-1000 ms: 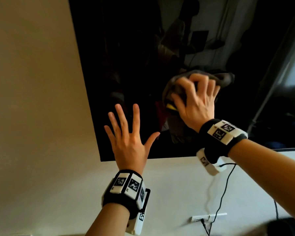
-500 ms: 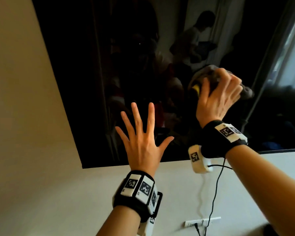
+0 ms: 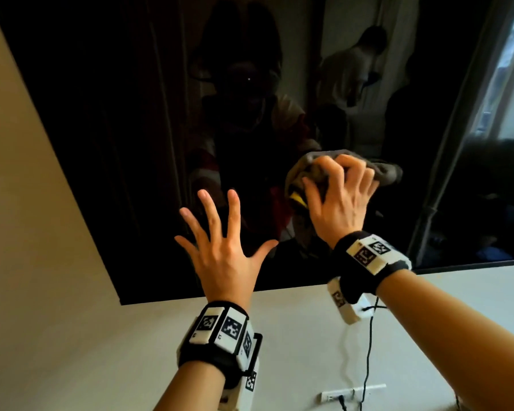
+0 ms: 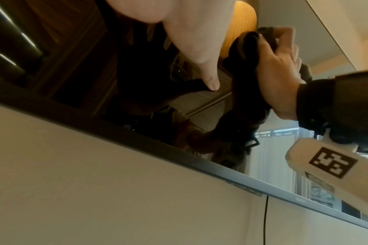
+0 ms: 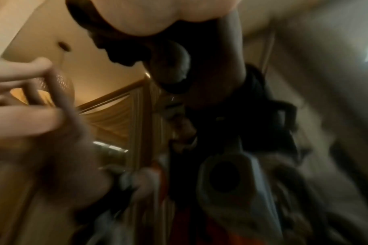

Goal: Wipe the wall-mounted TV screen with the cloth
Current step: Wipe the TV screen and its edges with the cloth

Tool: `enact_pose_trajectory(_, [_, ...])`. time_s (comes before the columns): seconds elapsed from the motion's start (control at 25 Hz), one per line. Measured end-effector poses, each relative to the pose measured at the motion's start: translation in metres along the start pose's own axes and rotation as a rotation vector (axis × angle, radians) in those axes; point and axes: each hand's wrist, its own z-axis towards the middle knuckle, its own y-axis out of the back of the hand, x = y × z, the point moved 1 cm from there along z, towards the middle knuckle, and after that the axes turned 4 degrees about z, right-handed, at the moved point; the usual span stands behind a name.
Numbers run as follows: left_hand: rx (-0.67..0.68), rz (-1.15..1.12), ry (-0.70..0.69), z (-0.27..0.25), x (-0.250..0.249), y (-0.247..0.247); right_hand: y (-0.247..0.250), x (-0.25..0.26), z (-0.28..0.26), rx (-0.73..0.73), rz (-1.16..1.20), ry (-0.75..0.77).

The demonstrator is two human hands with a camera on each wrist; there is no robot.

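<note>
Right hand (image 3: pixel 343 203) grasps a bunched grey cloth (image 3: pixel 315 167), soft and creased with a yellow patch, against the glossy black TV screen (image 3: pixel 116 114) low of centre. Left hand (image 3: pixel 220 250) released, fingers splayed flat. Wristbands (image 3: pixel 371 256) carry square black-white coded markers; no legible writing.

Glossy TV screen (image 3: pixel 131 129), soft cloth (image 3: pixel 386 172)

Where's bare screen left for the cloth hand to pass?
Free: TV screen up-left of the spread left hand, and above the cloth gripped by the right hand. Crowded: the lower strip, where both hands sit close above the bottom edge.
</note>
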Motion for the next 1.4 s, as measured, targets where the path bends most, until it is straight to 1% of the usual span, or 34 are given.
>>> enact_pose_trajectory(0.04, [0.004,0.007,-0.006,-0.001,0.001,0.001,0.007,-0.013,0.009,-0.027,0.009,-0.016])
enact_pose_trajectory(0.12, [0.011,0.008,-0.005,0.000,0.003,0.002,0.016,-0.029,0.032,-0.230,0.054,-0.351])
enact_pose_trajectory(0.16, [0.018,-0.008,0.006,-0.001,0.001,0.003,0.017,-0.029,0.035,-0.284,0.052,-0.464])
enact_pose_trajectory(0.2, [0.032,-0.025,0.021,-0.002,-0.005,0.005,0.015,-0.026,0.031,-0.255,0.033,-0.454])
enact_pose_trajectory(0.24, [0.043,-0.029,0.027,-0.004,-0.014,0.006,0.013,-0.023,0.023,-0.168,0.008,-0.299])
enact_pose_trajectory(0.28, [0.048,-0.018,0.014,-0.005,-0.026,0.007,0.013,-0.022,0.014,-0.066,-0.004,-0.106])
enact_pose_trajectory(0.32, [0.049,-0.005,-0.018,-0.007,-0.040,0.007,0.016,-0.029,0.012,-0.007,0.000,0.022])
enact_pose_trajectory(0.36, [0.053,0.000,-0.052,-0.008,-0.055,0.006,0.023,-0.042,0.020,-0.016,0.013,0.026])
enact_pose_trajectory(0.4, [0.056,0.000,-0.082,-0.009,-0.068,0.005,0.028,-0.052,0.030,-0.084,0.030,-0.096])
enact_pose_trajectory(0.44, [0.056,-0.006,-0.104,-0.009,-0.081,0.002,0.034,-0.059,0.040,-0.173,0.045,-0.262])
enact_pose_trajectory(0.48, [0.051,-0.020,-0.111,-0.008,-0.093,-0.001,0.036,-0.064,0.045,-0.229,0.050,-0.396])
enact_pose_trajectory(0.52, [0.049,-0.039,-0.101,-0.008,-0.102,-0.004,0.036,-0.067,0.042,-0.229,0.040,-0.431])
enact_pose_trajectory(0.56, [0.043,-0.058,-0.082,-0.007,-0.109,-0.006,0.036,-0.070,0.037,-0.185,0.017,-0.339])
enact_pose_trajectory(0.64, [0.036,-0.070,-0.029,-0.005,-0.118,-0.011,0.044,-0.087,0.030,-0.073,-0.024,-0.074])
enact_pose_trajectory(0.68, [0.038,-0.064,-0.009,-0.004,-0.121,-0.013,0.052,-0.101,0.037,-0.076,-0.019,-0.042])
enact_pose_trajectory(0.72, [0.036,-0.055,0.002,-0.004,-0.120,-0.016,0.059,-0.113,0.046,-0.126,0.000,-0.130])
enact_pose_trajectory(0.76, [0.028,-0.046,0.005,-0.004,-0.121,-0.018,0.063,-0.119,0.054,-0.203,0.035,-0.270])
enact_pose_trajectory(0.8, [0.018,-0.043,0.005,-0.004,-0.121,-0.020,0.064,-0.119,0.057,-0.242,0.053,-0.378])
enact_pose_trajectory(0.84, [0.008,-0.044,0.007,-0.005,-0.120,-0.022,0.061,-0.115,0.052,-0.219,0.050,-0.394])
enact_pose_trajectory(0.88, [-0.004,-0.045,0.008,-0.005,-0.120,-0.024,0.057,-0.110,0.042,-0.142,0.027,-0.282])
enact_pose_trajectory(0.92, [-0.016,-0.046,0.009,-0.005,-0.119,-0.026,0.055,-0.109,0.031,-0.053,0.008,-0.110])
enact_pose_trajectory(0.96, [-0.028,-0.047,0.008,-0.006,-0.118,-0.028,0.057,-0.116,0.027,-0.001,0.002,0.012])
enact_pose_trajectory(1.0, [-0.037,-0.045,0.008,-0.006,-0.118,-0.030,0.062,-0.126,0.034,-0.014,0.010,0.021])
enact_pose_trajectory(1.04, [-0.044,-0.040,0.009,-0.007,-0.116,-0.031,0.065,-0.135,0.043,-0.089,0.033,-0.112])
enact_pose_trajectory(1.08, [-0.047,-0.039,0.011,-0.008,-0.116,-0.033,0.067,-0.137,0.052,-0.199,0.068,-0.288])
enact_pose_trajectory(1.12, [-0.048,-0.043,0.012,-0.009,-0.116,-0.033,0.067,-0.133,0.055,-0.273,0.092,-0.418])
enact_pose_trajectory(1.16, [-0.046,-0.047,0.014,-0.009,-0.116,-0.033,0.064,-0.125,0.050,-0.267,0.091,-0.449])
enact_pose_trajectory(1.2, [-0.042,-0.049,0.015,-0.009,-0.117,-0.032,0.060,-0.115,0.039,-0.190,0.066,-0.350])
enact_pose_trajectory(1.24, [-0.038,-0.047,0.016,-0.009,-0.117,-0.032,0.056,-0.110,0.026,-0.087,0.033,-0.171])
enact_pose_trajectory(1.28, [-0.033,-0.044,0.015,-0.009,-0.117,-0.031,0.056,-0.112,0.019,-0.018,0.014,-0.024])
enact_pose_trajectory(1.32, [-0.031,-0.043,0.012,-0.010,-0.116,-0.031,0.060,-0.120,0.024,-0.014,0.015,0.026])
enact_pose_trajectory(1.36, [-0.033,-0.042,0.005,-0.010,-0.115,-0.033,0.065,-0.131,0.035,-0.086,0.025,-0.068])
enact_pose_trajectory(1.4, [-0.038,-0.039,0.002,-0.010,-0.115,-0.034,0.069,-0.138,0.047,-0.206,0.059,-0.244])
